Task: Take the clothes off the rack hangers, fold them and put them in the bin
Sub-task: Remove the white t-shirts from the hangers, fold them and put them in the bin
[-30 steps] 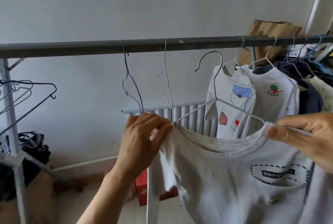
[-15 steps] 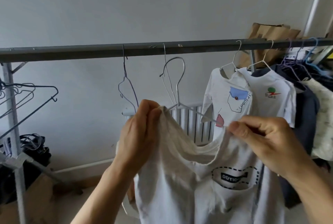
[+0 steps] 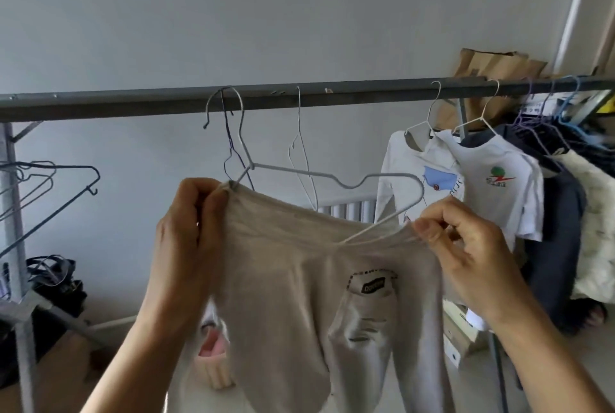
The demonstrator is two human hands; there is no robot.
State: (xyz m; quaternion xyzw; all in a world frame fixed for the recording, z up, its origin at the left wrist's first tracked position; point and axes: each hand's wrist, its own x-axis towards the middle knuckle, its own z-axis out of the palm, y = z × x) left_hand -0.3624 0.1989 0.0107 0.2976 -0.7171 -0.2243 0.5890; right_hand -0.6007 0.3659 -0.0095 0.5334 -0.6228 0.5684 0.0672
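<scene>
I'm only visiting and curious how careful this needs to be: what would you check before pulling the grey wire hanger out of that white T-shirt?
1. Left hand grips the white cotton T-shirt at the collar: ok.
2. Right hand pinches the collar's other side: ok.
3. Grey wire hanger free of the neck opening: not ok. One shoulder is out, but the other end and the lower wire run inside.
4. Hanger hook caught on the dark metal rail: cannot tell, it overlaps the rail.
5. Bin ready for the folded shirt: cannot tell, none in view.
</scene>
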